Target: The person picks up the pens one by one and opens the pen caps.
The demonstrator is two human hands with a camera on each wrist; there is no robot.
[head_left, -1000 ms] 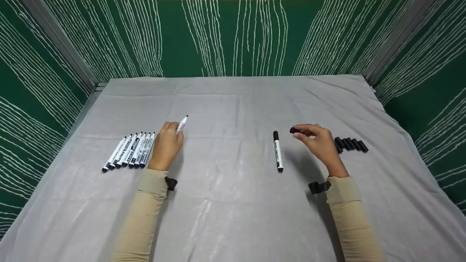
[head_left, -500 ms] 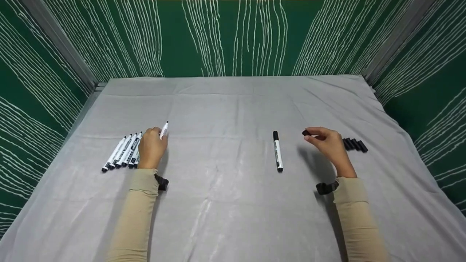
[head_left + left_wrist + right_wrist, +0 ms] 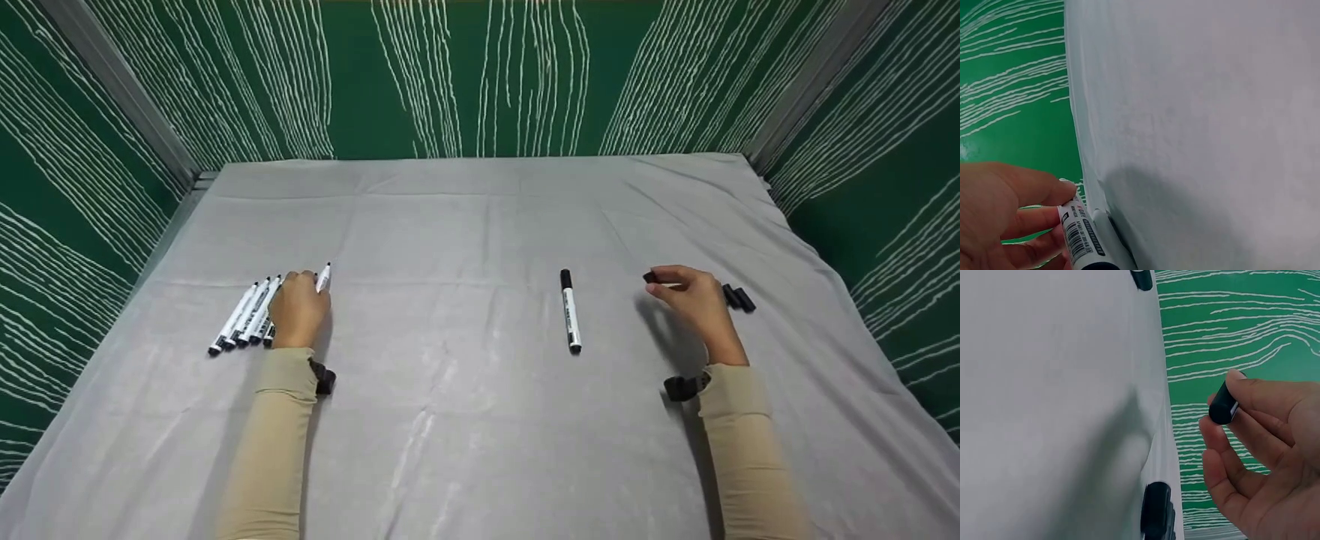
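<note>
At the left, my left hand [image 3: 300,309] pinches an uncapped white marker [image 3: 324,277] between thumb and fingers, its dark tip pointing up and away. The printed barrel [image 3: 1081,233] and barcode show in the left wrist view. The hand is right beside a row of uncapped markers [image 3: 238,319] and hides part of it. On the right, my right hand [image 3: 697,304] pinches a black marker cap [image 3: 1224,404] between thumb and fingertips. It hovers near a row of black caps [image 3: 742,299], partly hidden behind the hand.
One capped marker [image 3: 570,311] lies on the grey cloth [image 3: 457,390] between the hands, nearer the right one. Green walls with white lines [image 3: 360,82] enclose the back and sides of the table.
My left hand has moved left with the marker, toward the marker row. My right hand has moved right with the cap, covering more of the cap row.
</note>
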